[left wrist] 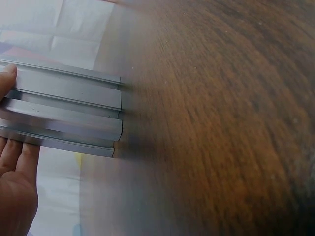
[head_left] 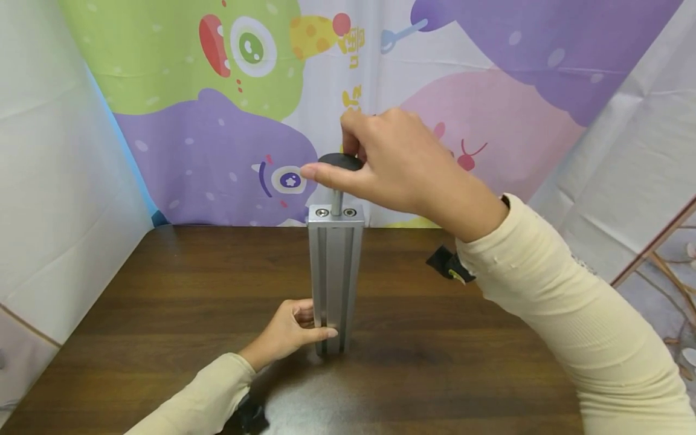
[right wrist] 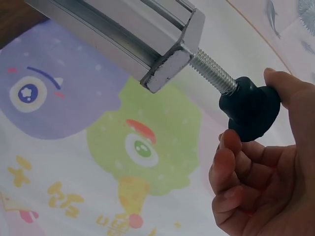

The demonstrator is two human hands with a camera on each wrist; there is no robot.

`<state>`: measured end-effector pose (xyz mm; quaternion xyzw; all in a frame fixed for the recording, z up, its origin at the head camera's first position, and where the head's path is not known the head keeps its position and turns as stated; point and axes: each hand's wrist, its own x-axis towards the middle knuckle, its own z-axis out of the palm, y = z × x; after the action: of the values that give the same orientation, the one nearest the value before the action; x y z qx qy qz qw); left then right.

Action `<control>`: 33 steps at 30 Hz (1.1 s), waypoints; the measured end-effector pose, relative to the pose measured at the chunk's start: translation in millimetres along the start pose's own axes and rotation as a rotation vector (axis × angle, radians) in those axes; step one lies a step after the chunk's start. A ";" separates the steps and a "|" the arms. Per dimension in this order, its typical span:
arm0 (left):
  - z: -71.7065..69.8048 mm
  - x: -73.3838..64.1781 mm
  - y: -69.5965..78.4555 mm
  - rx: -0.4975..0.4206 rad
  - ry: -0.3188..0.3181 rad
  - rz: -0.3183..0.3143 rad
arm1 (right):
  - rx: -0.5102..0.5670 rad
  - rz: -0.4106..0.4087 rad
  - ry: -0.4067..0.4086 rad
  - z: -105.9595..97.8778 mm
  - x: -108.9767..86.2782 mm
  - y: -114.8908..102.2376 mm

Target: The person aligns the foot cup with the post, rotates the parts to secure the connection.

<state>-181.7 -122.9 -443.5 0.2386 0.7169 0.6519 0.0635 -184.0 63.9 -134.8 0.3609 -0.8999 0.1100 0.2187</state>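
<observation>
A silver aluminium profile [head_left: 335, 272] stands upright on the wooden table, with long grooves down its sides. My left hand [head_left: 288, 331] grips it low down, thumb across the front face and fingers round the far side; its bottom end [left wrist: 117, 118] meets the tabletop in the left wrist view. From the middle of the metal end plate [head_left: 335, 222] rises the threaded rod [right wrist: 214, 71] of a levelling foot with a black base [right wrist: 251, 105]. My right hand [head_left: 405, 160] holds that black base by its edge between thumb and fingers. Two bolt heads flank the rod.
The dark wooden table [head_left: 163, 302] runs back to a cartoon-print curtain [head_left: 217, 157]. Pale fabric walls [head_left: 43, 151] stand on both sides. A black strap [head_left: 448, 264] hangs by the right sleeve, and another dark piece [head_left: 251, 415] lies under the left sleeve.
</observation>
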 end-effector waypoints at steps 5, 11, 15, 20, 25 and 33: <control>-0.3 -0.5 1.5 0.000 -0.008 -0.009 | 0.010 0.000 -0.011 -0.8 -2.3 0.8; -0.6 -1.5 4.0 -0.009 -0.019 -0.012 | 0.133 -0.202 -0.156 -9.2 -4.7 12.6; -0.2 -1.8 3.7 -0.010 -0.018 -0.009 | 0.322 -0.420 -0.350 -11.7 -4.5 27.1; 0.3 -2.1 2.9 -0.019 -0.012 -0.010 | 0.483 -0.490 -0.428 -11.0 -1.0 37.5; 0.6 -2.1 1.3 -0.022 -0.019 -0.003 | 0.443 -0.449 -0.329 -11.1 1.3 35.2; 0.4 -1.4 3.5 -0.026 -0.011 -0.003 | 0.301 -0.166 -0.186 -15.6 5.8 17.0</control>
<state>-179.4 -123.1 -440.6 0.2404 0.7082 0.6599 0.0717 -194.7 78.1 -119.0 0.4710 -0.8569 0.1911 0.0862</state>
